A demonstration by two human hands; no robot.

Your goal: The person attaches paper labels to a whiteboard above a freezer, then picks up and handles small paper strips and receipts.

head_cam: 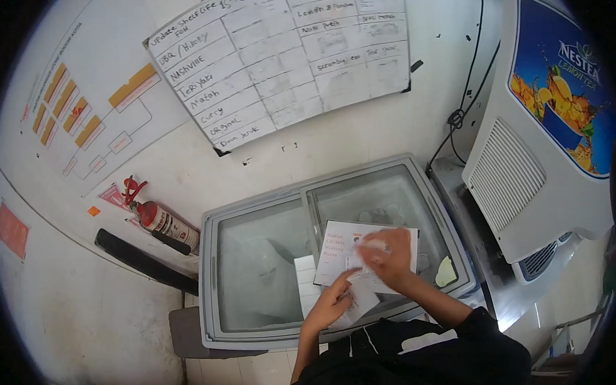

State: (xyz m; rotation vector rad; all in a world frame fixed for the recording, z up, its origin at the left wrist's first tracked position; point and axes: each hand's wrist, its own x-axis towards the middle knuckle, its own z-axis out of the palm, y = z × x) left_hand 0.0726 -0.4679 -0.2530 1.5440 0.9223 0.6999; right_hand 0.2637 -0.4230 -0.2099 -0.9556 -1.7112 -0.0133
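Note:
A white paper sheet is in my left hand, its index finger stretched towards a printed board or booklet. That printed piece has a dark edge and lies tilted on the glass lid of a chest freezer. Over its middle is my right hand, motion-blurred, its fingers bent near the upper end of the loose sheet. Whether those fingers grip anything cannot be made out. To the left, a lined white paper sticks out from under the printed piece.
A chest freezer stands against the wall, with a fire extinguisher at its left. On the right, a Nestea drink dispenser sits on a metal counter. A handwritten whiteboard hangs above, and black cables run down the wall.

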